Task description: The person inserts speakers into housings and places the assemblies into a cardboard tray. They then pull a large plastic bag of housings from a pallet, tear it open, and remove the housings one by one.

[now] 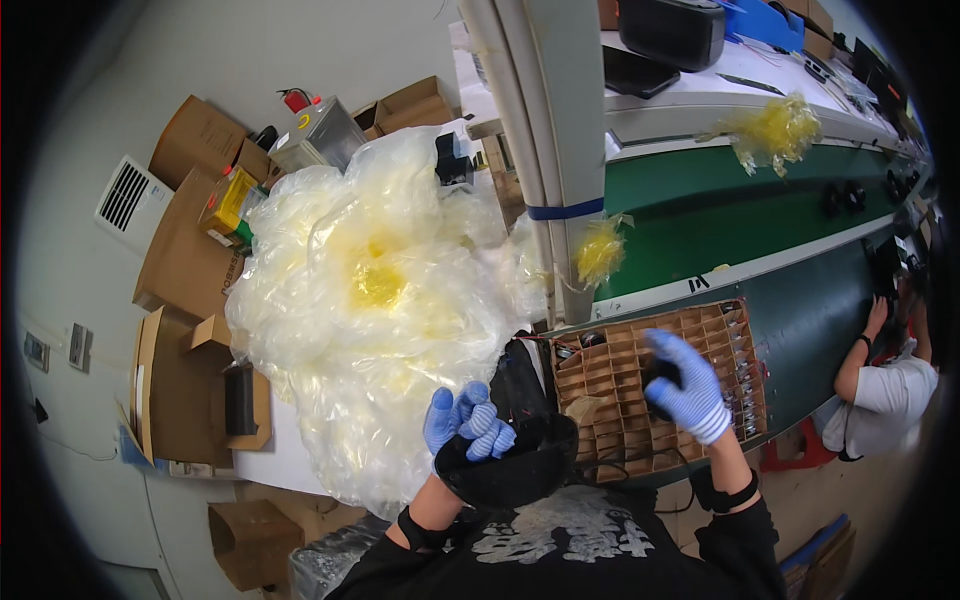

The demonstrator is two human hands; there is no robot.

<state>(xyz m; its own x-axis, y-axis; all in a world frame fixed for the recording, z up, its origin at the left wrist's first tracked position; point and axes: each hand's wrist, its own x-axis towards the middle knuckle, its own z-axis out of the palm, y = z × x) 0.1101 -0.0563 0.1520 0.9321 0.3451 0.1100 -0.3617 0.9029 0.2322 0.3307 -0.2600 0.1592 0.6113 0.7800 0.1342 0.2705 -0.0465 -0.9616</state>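
My left hand [468,425], in a blue-and-white striped glove, is at the rim of a black bowl-shaped shell [520,478] close to my body. Its fingers curl over the rim and partly hide the inside. My right hand [692,392], gloved alike, is above a cardboard divider tray [620,425] and closes on a small rounded black part [660,374]. The glove hides much of that part. Shiny pieces fill the tray's right-hand cells, and some dark round parts [592,340] lie in its far left cells.
A big heap of clear plastic bags [380,330] covers the table to my left. A grey post [555,130] rises beyond the tray. The green conveyor belt [700,210] runs rightward, where a co-worker [880,390] sits. Cardboard boxes [190,260] stand at the far left.
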